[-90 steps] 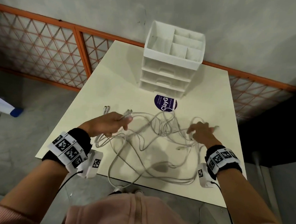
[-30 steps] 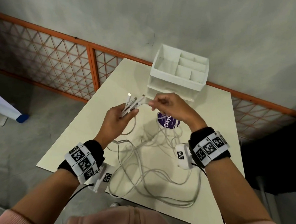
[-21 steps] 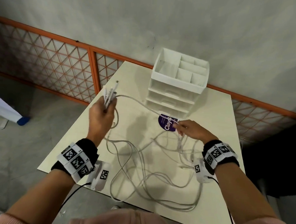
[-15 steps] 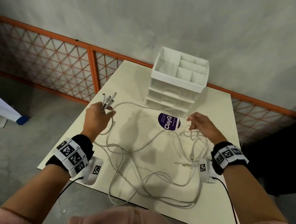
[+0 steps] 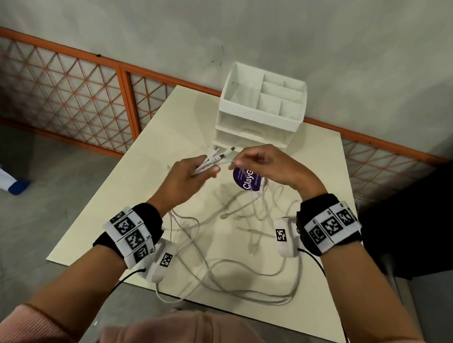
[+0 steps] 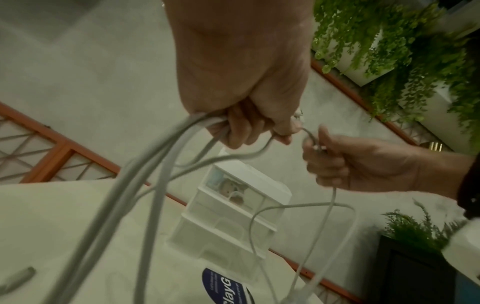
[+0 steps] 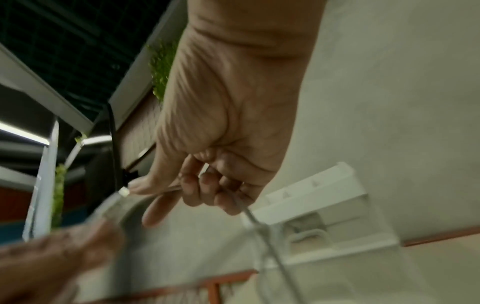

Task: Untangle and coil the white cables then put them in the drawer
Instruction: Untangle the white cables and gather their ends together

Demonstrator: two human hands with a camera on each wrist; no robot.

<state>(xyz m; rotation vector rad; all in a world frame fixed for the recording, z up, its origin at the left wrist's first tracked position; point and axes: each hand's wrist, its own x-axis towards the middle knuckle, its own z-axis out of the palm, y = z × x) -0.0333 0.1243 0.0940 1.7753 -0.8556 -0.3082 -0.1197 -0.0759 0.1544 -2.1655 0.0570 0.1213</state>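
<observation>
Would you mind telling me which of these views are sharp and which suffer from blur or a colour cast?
Head view: mostly sharp and evenly lit, with soft shadows under the white cables on the table. Left wrist view: greenish cast, near cable strands smeared. Right wrist view: the left hand is heavily blurred in the foreground.

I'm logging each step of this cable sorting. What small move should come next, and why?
Probably tuck the end pinched by the right hand into the bundle of ends gripped by the left hand, since the white cables are still tangled on the table.
</observation>
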